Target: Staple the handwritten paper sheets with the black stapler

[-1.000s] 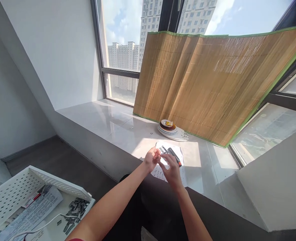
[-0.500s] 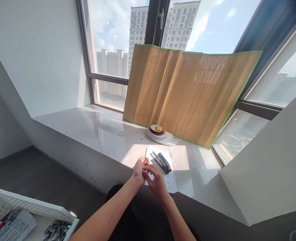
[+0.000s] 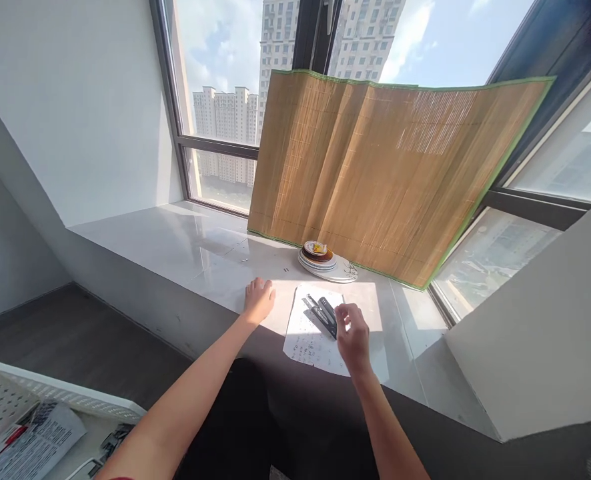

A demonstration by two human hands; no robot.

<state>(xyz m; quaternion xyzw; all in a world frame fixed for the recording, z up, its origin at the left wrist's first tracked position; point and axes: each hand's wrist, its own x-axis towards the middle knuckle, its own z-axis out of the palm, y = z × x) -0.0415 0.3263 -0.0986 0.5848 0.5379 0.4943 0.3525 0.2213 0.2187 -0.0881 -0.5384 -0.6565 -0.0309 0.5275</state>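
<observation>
A sheet of paper with handwriting (image 3: 300, 337) lies at the front of the windowsill. On it are a black utility knife (image 3: 319, 313) with a silver blade and a longer black tool (image 3: 327, 308) that looks like a stapler, its near end hidden by my right hand. My right hand (image 3: 353, 337) is over the paper's right edge, thumb and fingers drawn together; whatever they hold, if anything, cannot be made out. Left of the paper, my left hand (image 3: 259, 300) rests on the sill's front edge, palm down, fingers loosely bent and slightly apart, holding nothing visible.
Behind the paper stands a stack of plates (image 3: 320, 261). A bamboo mat (image 3: 365, 173) with green edging leans against the window. On the floor at lower left is a white perforated basket (image 3: 65, 393) with printed packets and small dark metal pieces inside.
My hands were together over the paper and have parted. The left moved left onto the sill; the right moved right beside the black tools. The view has shifted slightly.
</observation>
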